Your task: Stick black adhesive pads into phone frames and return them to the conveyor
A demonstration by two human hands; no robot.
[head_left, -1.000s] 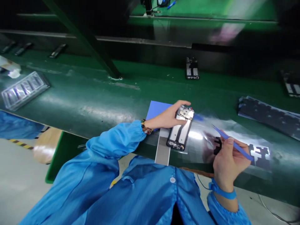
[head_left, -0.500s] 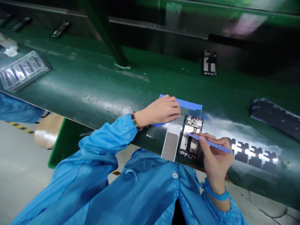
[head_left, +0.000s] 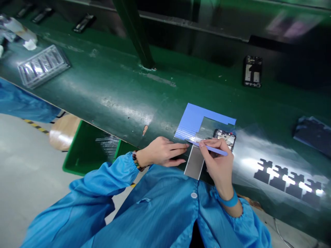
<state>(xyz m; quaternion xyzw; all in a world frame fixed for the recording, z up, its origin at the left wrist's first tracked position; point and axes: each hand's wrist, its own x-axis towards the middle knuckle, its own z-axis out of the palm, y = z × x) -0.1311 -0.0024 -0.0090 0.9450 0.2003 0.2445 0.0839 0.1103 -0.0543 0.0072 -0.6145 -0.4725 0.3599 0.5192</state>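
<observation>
My right hand [head_left: 219, 162] is closed around slim blue tweezers [head_left: 217, 150], whose tip points left to the lower edge of a blue sheet [head_left: 192, 117] with thin strips. Beneath and behind that hand lies an opened phone [head_left: 227, 136], mostly covered; its upper end shows circuitry. A grey rectangular panel with white edges [head_left: 194, 162] rests between my two hands at the table's front edge. My left hand [head_left: 165, 151] is over the table edge, left of the panel, fingers apart and holding nothing. Clear film [head_left: 213, 126] overlaps the blue sheet.
Black cut-out stickers [head_left: 288, 181] lie on clear film at right, with a dark stack of sheets [head_left: 312, 136] beyond. Another opened phone [head_left: 252, 71] lies farther back. A clear tray [head_left: 43, 65], a green post [head_left: 138, 38] and a green bin [head_left: 85, 151] are leftward.
My right hand has moved the tweezers left from over the phone to the blue sheet. My left hand has drawn back from the sheet toward me, uncovering it. The view has shifted left.
</observation>
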